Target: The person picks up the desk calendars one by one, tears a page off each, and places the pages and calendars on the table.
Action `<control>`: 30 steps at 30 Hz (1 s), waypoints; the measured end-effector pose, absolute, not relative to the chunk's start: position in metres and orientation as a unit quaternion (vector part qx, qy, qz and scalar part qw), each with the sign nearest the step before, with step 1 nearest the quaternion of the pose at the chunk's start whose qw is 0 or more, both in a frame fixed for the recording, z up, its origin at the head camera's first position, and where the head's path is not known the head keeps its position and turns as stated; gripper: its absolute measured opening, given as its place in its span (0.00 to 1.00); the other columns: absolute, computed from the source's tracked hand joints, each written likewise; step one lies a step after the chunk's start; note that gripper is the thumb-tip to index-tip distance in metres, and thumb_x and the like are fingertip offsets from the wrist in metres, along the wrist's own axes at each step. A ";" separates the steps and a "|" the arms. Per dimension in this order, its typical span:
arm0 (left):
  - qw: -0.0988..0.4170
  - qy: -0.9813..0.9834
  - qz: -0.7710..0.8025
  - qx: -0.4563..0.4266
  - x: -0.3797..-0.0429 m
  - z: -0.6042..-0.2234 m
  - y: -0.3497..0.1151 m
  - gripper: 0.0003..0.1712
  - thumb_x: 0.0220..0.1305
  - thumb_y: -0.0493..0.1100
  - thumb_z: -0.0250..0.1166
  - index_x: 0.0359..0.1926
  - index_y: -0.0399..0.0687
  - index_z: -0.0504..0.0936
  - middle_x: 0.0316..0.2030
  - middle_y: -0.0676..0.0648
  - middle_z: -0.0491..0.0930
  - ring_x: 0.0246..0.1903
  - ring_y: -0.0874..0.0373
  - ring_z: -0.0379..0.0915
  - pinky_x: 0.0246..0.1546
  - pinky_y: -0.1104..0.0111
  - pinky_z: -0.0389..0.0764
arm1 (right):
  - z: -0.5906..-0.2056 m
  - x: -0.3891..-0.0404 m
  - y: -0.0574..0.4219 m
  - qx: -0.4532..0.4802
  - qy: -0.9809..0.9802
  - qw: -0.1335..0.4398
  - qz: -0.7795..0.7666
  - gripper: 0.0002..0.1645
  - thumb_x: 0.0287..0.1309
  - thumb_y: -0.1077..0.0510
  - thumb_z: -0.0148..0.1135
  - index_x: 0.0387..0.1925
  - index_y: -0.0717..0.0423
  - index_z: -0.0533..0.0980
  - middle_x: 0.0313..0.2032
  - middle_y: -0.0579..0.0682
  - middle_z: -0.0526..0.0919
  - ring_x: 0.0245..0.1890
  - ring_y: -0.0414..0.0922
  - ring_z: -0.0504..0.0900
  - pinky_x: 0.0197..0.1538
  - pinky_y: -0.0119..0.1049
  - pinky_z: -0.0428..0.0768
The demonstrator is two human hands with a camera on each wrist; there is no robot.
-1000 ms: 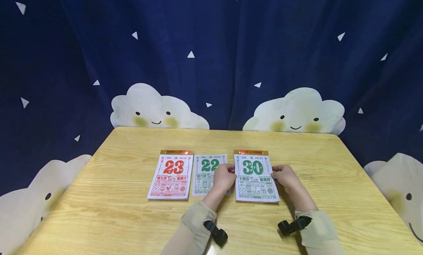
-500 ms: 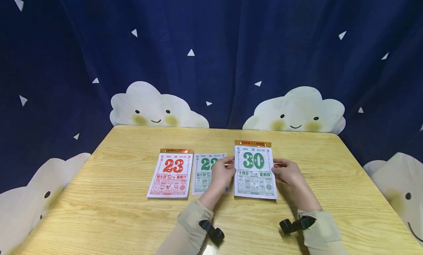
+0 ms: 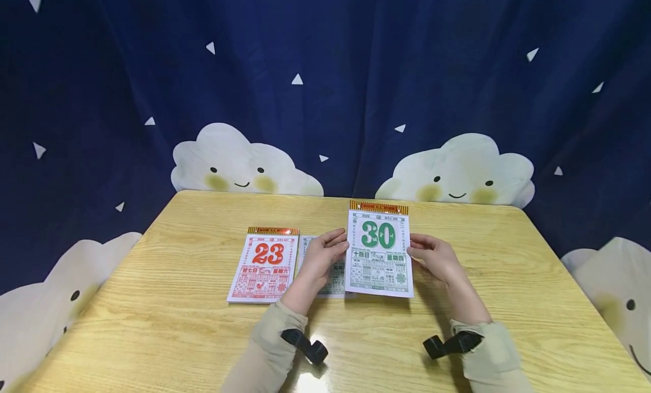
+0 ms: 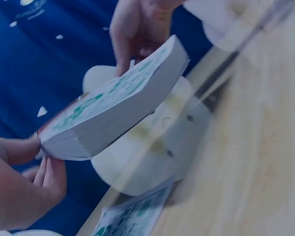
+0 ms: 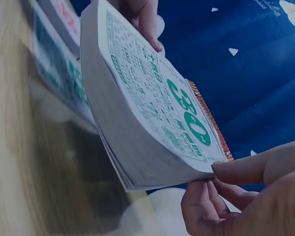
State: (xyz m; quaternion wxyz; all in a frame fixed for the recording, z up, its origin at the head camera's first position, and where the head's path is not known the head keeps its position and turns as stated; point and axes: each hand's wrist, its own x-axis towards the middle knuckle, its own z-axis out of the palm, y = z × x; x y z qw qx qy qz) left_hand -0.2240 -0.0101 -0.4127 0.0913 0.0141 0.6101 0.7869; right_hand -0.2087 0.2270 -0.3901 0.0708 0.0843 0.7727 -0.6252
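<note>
Both hands hold a thick tear-off calendar (image 3: 378,251) above the table, its top page showing a green 30 under a red and gold header strip. My left hand (image 3: 319,260) pinches its left edge, thumb on top and fingers beneath. At the opposite edge my right hand (image 3: 436,260) pinches it the same way, as the right wrist view shows with the thumb (image 5: 241,169) on the page. Under the left hand lies a loose page with a green 22 (image 4: 132,214), partly covered in the head view. A second tear-off calendar (image 3: 264,266) with a red 23 lies left of it.
The wooden table (image 3: 152,319) reaches back to a dark blue curtain (image 3: 325,54) printed with white triangles and smiling clouds. A black strap with a camera (image 3: 305,346) sits on the left wrist, and another strap (image 3: 452,344) on the right.
The calendar with the green 30 has risen off the table and moved slightly left, carried by both hands. My left hand now covers more of the page with the green 22.
</note>
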 end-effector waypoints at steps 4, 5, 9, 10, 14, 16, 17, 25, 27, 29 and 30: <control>0.127 0.569 0.812 0.027 -0.227 -0.412 -0.022 0.26 0.60 0.30 0.57 0.60 0.38 0.68 0.47 0.43 0.75 0.37 0.64 0.75 0.38 0.74 0.78 | -0.374 -0.204 0.215 0.084 0.762 0.067 -0.638 0.29 0.58 0.66 0.54 0.61 0.69 0.61 0.48 0.57 0.72 0.37 0.35 0.75 0.41 0.27 0.79; 0.137 0.561 0.816 0.034 -0.227 -0.412 -0.025 0.26 0.60 0.30 0.56 0.61 0.40 0.67 0.44 0.45 0.76 0.36 0.63 0.75 0.38 0.73 0.78 | -0.372 -0.204 0.213 0.082 0.760 0.065 -0.641 0.29 0.58 0.66 0.54 0.61 0.69 0.61 0.47 0.57 0.72 0.36 0.34 0.75 0.41 0.26 0.79; 0.171 0.524 0.832 0.065 -0.228 -0.413 -0.038 0.27 0.62 0.30 0.53 0.63 0.43 0.64 0.37 0.50 0.79 0.33 0.61 0.78 0.37 0.68 0.79 | -0.364 -0.202 0.206 0.068 0.746 0.065 -0.659 0.28 0.58 0.68 0.53 0.60 0.71 0.60 0.43 0.53 0.74 0.35 0.33 0.76 0.40 0.25 0.79; 0.178 0.519 0.833 0.070 -0.228 -0.414 -0.041 0.27 0.63 0.30 0.52 0.63 0.43 0.62 0.36 0.50 0.80 0.33 0.61 0.78 0.38 0.68 0.79 | -0.363 -0.201 0.204 0.065 0.743 0.066 -0.663 0.28 0.58 0.68 0.53 0.60 0.71 0.61 0.42 0.52 0.74 0.35 0.32 0.76 0.40 0.25 0.79; 0.197 0.509 0.832 0.093 -0.228 -0.417 -0.050 0.27 0.66 0.33 0.49 0.66 0.40 0.58 0.42 0.50 0.78 0.38 0.60 0.78 0.42 0.67 0.78 | -0.360 -0.199 0.196 0.059 0.729 0.064 -0.679 0.28 0.58 0.69 0.52 0.60 0.73 0.60 0.43 0.54 0.73 0.34 0.33 0.77 0.39 0.24 0.79; 0.212 0.506 0.830 0.102 -0.227 -0.418 -0.054 0.28 0.68 0.35 0.48 0.67 0.41 0.55 0.44 0.49 0.77 0.39 0.58 0.77 0.42 0.66 0.78 | -0.360 -0.198 0.192 0.061 0.735 0.058 -0.673 0.27 0.58 0.69 0.52 0.59 0.72 0.61 0.45 0.56 0.72 0.34 0.33 0.77 0.39 0.23 0.79; 0.219 0.503 0.829 0.106 -0.227 -0.418 -0.055 0.28 0.68 0.37 0.47 0.68 0.42 0.54 0.45 0.49 0.76 0.38 0.58 0.77 0.42 0.66 0.78 | -0.359 -0.197 0.190 0.060 0.739 0.052 -0.669 0.27 0.57 0.69 0.52 0.59 0.72 0.62 0.46 0.58 0.72 0.34 0.34 0.77 0.39 0.23 0.79; 0.242 0.444 0.854 0.123 -0.224 -0.414 -0.056 0.29 0.71 0.42 0.42 0.70 0.54 0.47 0.45 0.51 0.76 0.36 0.58 0.76 0.41 0.66 0.79 | -0.356 -0.195 0.181 0.058 0.756 0.023 -0.652 0.26 0.58 0.68 0.52 0.59 0.71 0.63 0.52 0.63 0.69 0.35 0.35 0.76 0.41 0.24 0.79; 0.239 0.424 0.865 0.124 -0.223 -0.414 -0.055 0.29 0.71 0.40 0.41 0.70 0.53 0.47 0.45 0.51 0.77 0.36 0.58 0.77 0.41 0.66 0.80 | -0.356 -0.195 0.181 0.055 0.764 0.018 -0.643 0.26 0.58 0.67 0.52 0.58 0.70 0.64 0.51 0.64 0.69 0.37 0.37 0.76 0.41 0.24 0.79; 0.232 0.412 0.871 0.131 -0.222 -0.415 -0.054 0.28 0.71 0.39 0.40 0.70 0.53 0.48 0.45 0.51 0.77 0.36 0.58 0.78 0.41 0.66 0.80 | -0.355 -0.195 0.180 0.044 0.788 0.002 -0.614 0.25 0.58 0.66 0.52 0.57 0.69 0.66 0.50 0.64 0.71 0.39 0.42 0.77 0.43 0.28 0.79; 0.229 0.409 0.873 0.134 -0.221 -0.416 -0.054 0.27 0.71 0.39 0.40 0.69 0.52 0.49 0.44 0.51 0.77 0.36 0.58 0.78 0.41 0.66 0.80 | -0.355 -0.195 0.179 0.032 0.806 -0.016 -0.590 0.24 0.57 0.66 0.53 0.57 0.68 0.67 0.50 0.63 0.72 0.41 0.45 0.77 0.43 0.30 0.79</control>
